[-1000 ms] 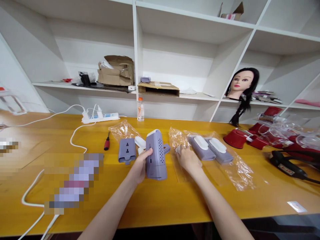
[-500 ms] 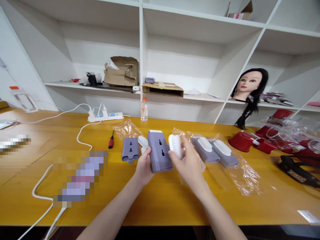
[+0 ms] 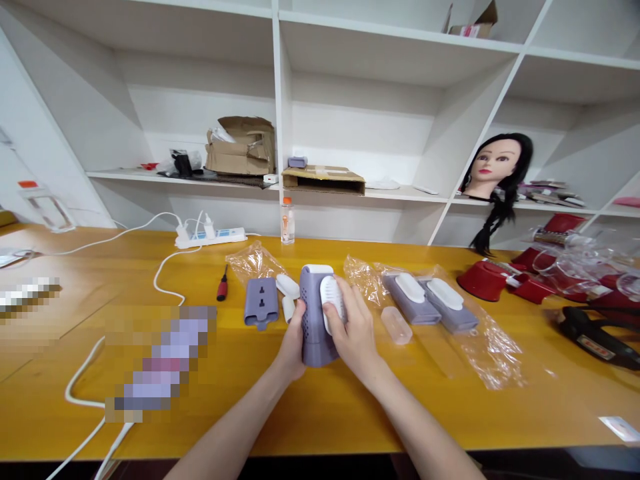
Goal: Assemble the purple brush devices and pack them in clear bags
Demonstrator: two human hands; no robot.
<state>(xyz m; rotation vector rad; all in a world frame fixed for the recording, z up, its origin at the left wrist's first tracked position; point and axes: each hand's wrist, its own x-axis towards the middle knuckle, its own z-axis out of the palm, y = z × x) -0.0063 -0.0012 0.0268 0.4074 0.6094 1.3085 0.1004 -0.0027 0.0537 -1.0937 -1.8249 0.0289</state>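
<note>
My left hand is closed on the left side of a purple box-shaped casing with a white top and small holes in its side. In my right hand is a white oval piece with slots, pressed against the casing's face. Left of them lies a second purple casing with two keyhole slots, beside white oval parts. To the right, two more purple casings bear white oval pieces. A small clear plastic case lies near my right hand.
Clear plastic bags lie around the casings. A red screwdriver, a power strip and white cables are to the left. Red appliances and a black tool occupy the right. A clear bottle stands at the back.
My right hand has moved left and brought the white slotted piece against the casing's face. The casing has turned, showing its perforated side. The small clear case has come into view.
</note>
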